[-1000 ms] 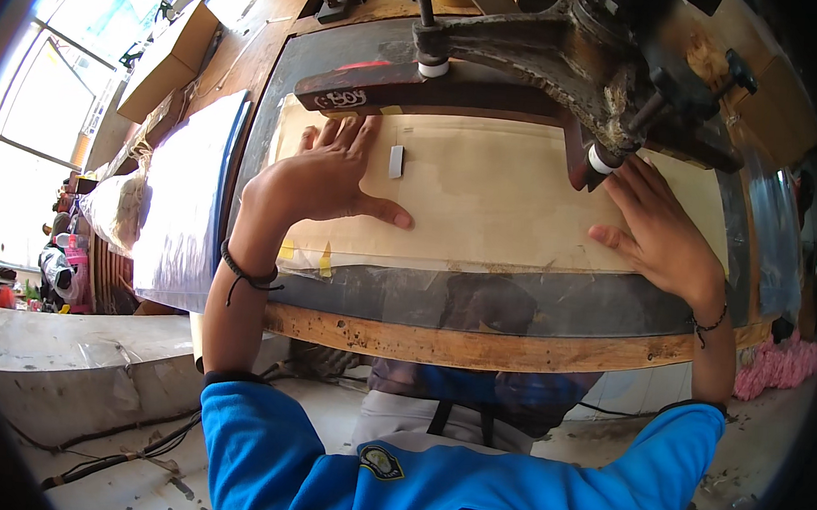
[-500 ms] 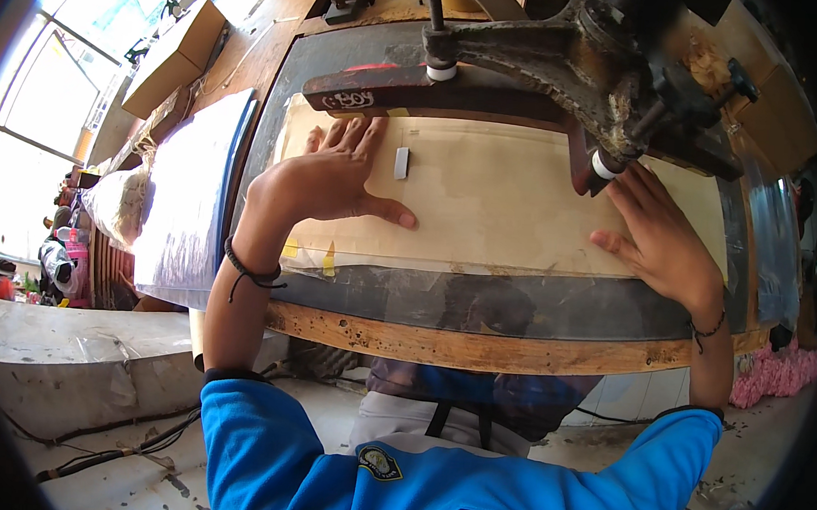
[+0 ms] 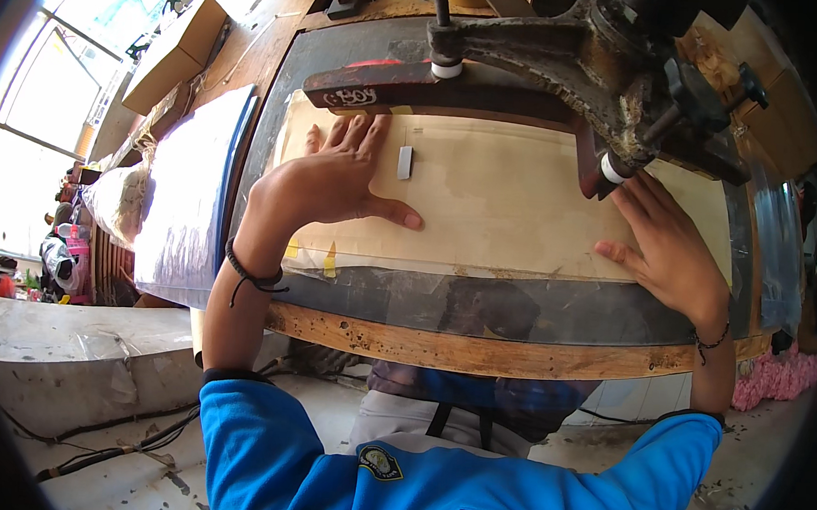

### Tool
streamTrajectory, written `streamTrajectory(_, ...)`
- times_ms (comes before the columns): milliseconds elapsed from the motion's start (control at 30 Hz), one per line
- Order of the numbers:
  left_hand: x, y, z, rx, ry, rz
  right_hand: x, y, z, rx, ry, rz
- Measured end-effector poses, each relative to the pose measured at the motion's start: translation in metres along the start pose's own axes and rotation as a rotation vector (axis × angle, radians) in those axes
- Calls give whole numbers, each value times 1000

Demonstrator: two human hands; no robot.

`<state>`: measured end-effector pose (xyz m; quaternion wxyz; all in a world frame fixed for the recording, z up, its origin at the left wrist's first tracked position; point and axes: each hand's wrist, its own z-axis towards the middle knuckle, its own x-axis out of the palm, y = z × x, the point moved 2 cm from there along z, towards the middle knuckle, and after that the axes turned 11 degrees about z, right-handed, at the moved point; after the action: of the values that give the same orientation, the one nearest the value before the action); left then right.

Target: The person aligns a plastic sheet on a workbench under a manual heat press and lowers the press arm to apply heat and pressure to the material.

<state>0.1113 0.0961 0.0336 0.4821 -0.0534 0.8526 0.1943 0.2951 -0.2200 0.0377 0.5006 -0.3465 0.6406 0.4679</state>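
My left hand point(image 3: 339, 177) lies flat with spread fingers on a tan sheet point(image 3: 503, 209). Its fingertips reach the front edge of a long dark metal bar point(image 3: 473, 90). Toward the sheet's right end rests my right hand point(image 3: 668, 236), open, its fingertips partly hidden behind the bar's right-hand arm. A small pale grey rectangular piece point(image 3: 405, 162) sits on the sheet beside my left hand. Clear film seems to cover the sheet's near edge, where yellow tape bits point(image 3: 330, 260) show. Neither hand grips anything.
A heavy cast-metal bracket point(image 3: 540, 45) carries the bar above the worktop. Left of it stands a stack of clear plastic sheets point(image 3: 190, 188), with a cardboard box point(image 3: 174, 53) behind. Clear plastic point(image 3: 780, 247) hangs at the right, above a pink bundle point(image 3: 772, 377). A wooden edge point(image 3: 477, 353) fronts the table.
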Motion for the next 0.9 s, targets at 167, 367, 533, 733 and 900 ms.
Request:
streamTrajectory(167, -1, 1, -1, 5, -2, -8, -2, 2, 0, 8, 3, 5)
streamTrajectory(367, 0, 2, -1, 13, -18, -22, -5, 5, 0, -22, -26, 46)
streamTrajectory(533, -2, 1, -2, 18, -31, -30, -7, 6, 4, -110, -136, 107)
streamTrajectory(733, 3, 1, -1, 27, -58, -4, -8, 9, 5, -156, -206, 194)
streamTrajectory(900, 4, 2, -1, 26, -67, 3, -8, 7, 5, -164, -192, 280)
